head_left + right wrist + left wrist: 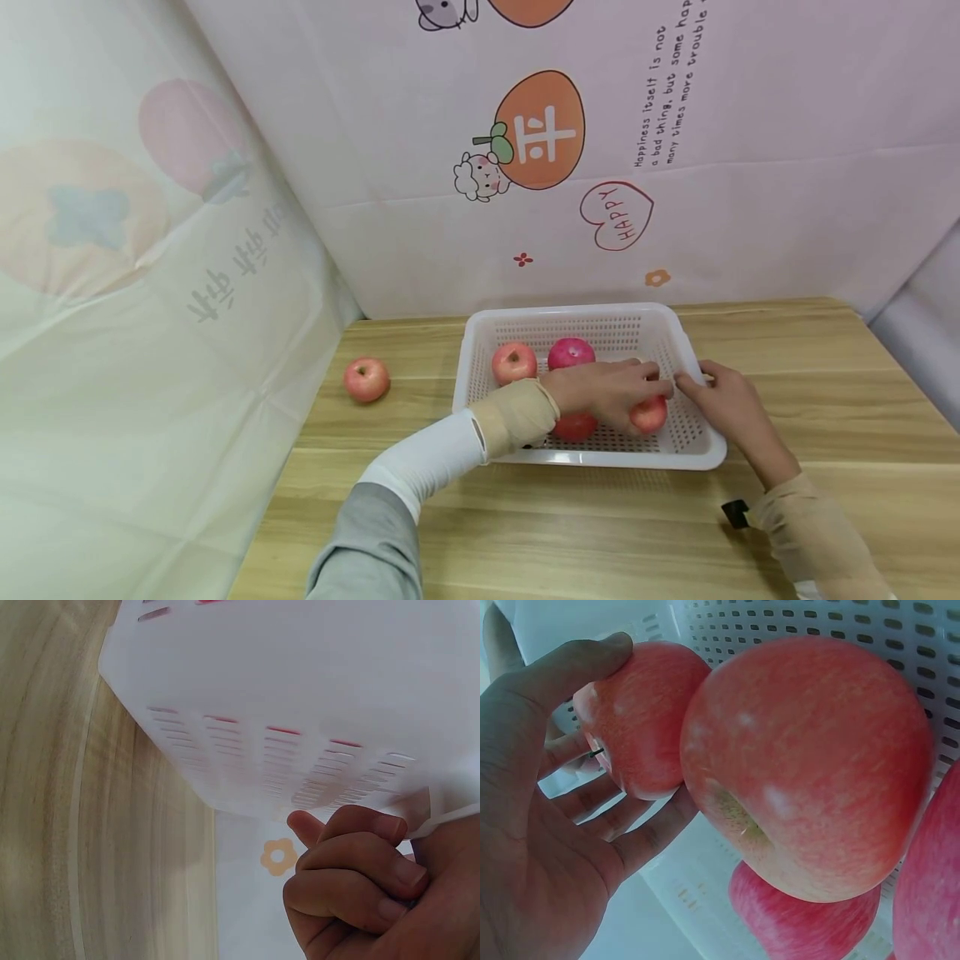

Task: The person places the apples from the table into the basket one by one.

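A white perforated plastic basket (570,313) stands on the wooden table with several red apples in it. My left hand (609,392) reaches over its front side and grips an apple (649,414) in the right part of the basket. In the left wrist view the thumb and fingers curl round this apple (649,712), and a larger-looking apple (810,765) is right beside it. At the basket's right rim, my right hand (729,405) pinches the edge. The right wrist view shows its curled fingers (352,862) outside the basket wall (277,761).
A single apple (367,380) sits on the table (540,533) left of the basket. Inside, a paler apple (514,363) and a deep pink apple (572,352) lie toward the back. A printed cloth (420,183) hangs behind the table, and another cloth is along the left.
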A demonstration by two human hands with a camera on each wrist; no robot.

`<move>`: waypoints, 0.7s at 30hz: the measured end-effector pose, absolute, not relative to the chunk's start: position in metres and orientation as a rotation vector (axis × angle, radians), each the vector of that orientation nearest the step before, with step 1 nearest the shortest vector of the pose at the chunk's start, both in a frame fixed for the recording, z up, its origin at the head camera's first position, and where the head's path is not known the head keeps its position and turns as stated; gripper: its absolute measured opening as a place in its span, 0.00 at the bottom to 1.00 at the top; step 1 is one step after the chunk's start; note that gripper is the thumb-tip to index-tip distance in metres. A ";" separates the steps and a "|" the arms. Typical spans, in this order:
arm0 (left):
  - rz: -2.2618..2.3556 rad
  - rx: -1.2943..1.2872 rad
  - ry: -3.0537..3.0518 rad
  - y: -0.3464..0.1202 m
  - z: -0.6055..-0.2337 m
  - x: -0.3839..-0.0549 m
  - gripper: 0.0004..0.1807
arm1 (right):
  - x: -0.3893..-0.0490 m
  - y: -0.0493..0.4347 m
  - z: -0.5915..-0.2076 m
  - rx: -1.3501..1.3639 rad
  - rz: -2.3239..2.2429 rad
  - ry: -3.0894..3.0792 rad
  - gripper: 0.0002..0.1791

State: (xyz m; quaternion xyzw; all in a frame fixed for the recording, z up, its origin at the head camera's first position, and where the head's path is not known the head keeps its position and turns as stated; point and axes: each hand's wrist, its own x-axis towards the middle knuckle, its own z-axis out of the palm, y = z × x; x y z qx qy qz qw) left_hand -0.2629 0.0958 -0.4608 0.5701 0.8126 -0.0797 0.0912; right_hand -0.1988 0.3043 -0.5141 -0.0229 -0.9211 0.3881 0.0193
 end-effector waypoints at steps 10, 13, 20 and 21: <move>-0.236 1.668 2.385 0.097 -0.467 -0.263 0.34 | -0.198 0.302 -0.511 -0.072 1.182 -2.849 0.35; -0.238 1.658 2.383 0.097 -0.468 -0.264 0.35 | -0.198 0.302 -0.511 -0.071 1.184 -2.846 0.35; -0.228 1.655 2.364 0.098 -0.471 -0.265 0.35 | -0.198 0.303 -0.512 -0.082 1.208 -2.853 0.35; -0.229 1.665 2.362 0.098 -0.471 -0.266 0.35 | -0.198 0.303 -0.512 -0.082 1.208 -2.854 0.36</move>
